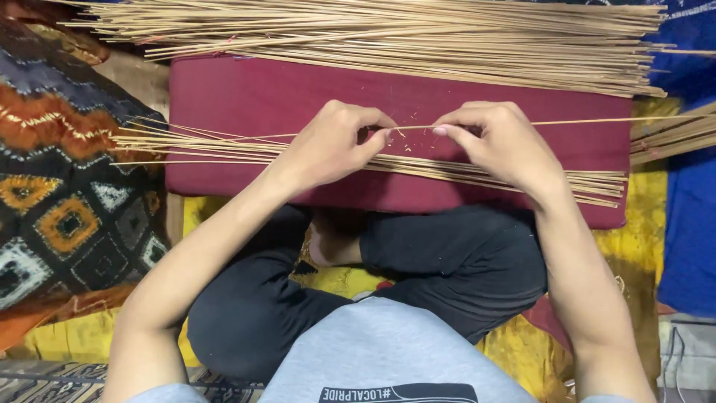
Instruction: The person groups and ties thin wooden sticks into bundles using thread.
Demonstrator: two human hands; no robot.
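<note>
A single thin stick (477, 125) lies level above the maroon cushion (246, 97), pinched between both hands so it stays taut: left hand (332, 145) and right hand (500, 138) fingers closed on it. Loose sticks (447, 168) rest beneath; a larger pile (388, 37) lies behind.

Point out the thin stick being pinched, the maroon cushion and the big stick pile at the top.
thin stick (414, 127), head view, stretch between the hands.
maroon cushion (246, 93), head view, bare top.
big stick pile (388, 33), head view, middle.
</note>
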